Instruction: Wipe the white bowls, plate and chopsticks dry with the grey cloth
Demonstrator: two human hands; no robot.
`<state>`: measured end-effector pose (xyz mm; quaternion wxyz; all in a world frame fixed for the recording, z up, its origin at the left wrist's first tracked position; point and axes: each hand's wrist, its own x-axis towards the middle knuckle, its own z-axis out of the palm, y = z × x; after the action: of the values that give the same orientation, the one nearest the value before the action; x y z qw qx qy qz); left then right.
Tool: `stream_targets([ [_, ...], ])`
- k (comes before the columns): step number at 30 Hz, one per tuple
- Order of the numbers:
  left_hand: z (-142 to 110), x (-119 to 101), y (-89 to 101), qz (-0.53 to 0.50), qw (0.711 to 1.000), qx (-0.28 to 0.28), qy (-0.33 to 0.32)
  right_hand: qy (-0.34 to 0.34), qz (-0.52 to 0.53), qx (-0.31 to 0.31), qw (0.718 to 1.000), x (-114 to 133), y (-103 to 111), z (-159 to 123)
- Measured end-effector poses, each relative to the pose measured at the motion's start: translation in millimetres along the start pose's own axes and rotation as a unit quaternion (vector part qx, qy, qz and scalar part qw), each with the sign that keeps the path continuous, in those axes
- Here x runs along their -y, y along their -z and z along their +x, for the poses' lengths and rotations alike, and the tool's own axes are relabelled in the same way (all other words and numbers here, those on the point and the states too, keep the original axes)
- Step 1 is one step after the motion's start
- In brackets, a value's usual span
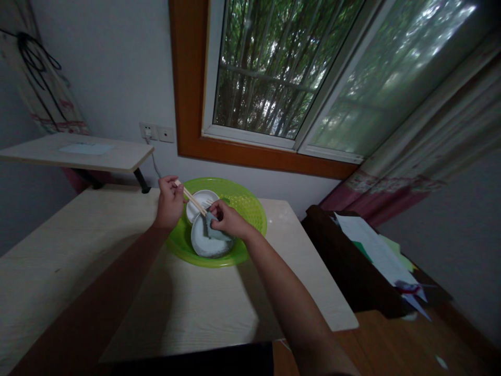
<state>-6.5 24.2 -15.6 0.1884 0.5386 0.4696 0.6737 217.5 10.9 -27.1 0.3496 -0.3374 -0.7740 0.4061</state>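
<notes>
A pair of pale wooden chopsticks [192, 198] slants down to the right, with its upper end in the closed fingers of my left hand [170, 201]. My right hand [230, 219] pinches a grey-green cloth [213, 227] against the lower ends of the chopsticks. Part of the cloth hangs over a white bowl [203, 244] just below. Behind that bowl is a smaller white dish [194, 211], and what looks like a fork's tines show at its edge. Both vessels sit in a round green plastic basket [256, 219] with a perforated surface.
The basket stands on a light wooden table [211, 303]. A raised shelf [129, 159] on dark legs is at the left. Behind the table are a wall socket [148, 130] and a window [282, 78]. Papers [376, 245] lie on a dark brown piece of furniture at the right.
</notes>
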Motion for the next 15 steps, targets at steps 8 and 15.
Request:
stream_targets([
  [8, 0.0, -4.6, 0.5, 0.0, 1.0, 0.005, 0.001, 0.0, -0.04, 0.0, 0.999, 5.5, 0.8, -1.2],
  [15, 1.8, -6.1, -1.5, -0.032, 0.999, 0.035, 0.006, 0.008, -0.029, -0.006, 1.0, 4.8, 1.0, -0.9],
])
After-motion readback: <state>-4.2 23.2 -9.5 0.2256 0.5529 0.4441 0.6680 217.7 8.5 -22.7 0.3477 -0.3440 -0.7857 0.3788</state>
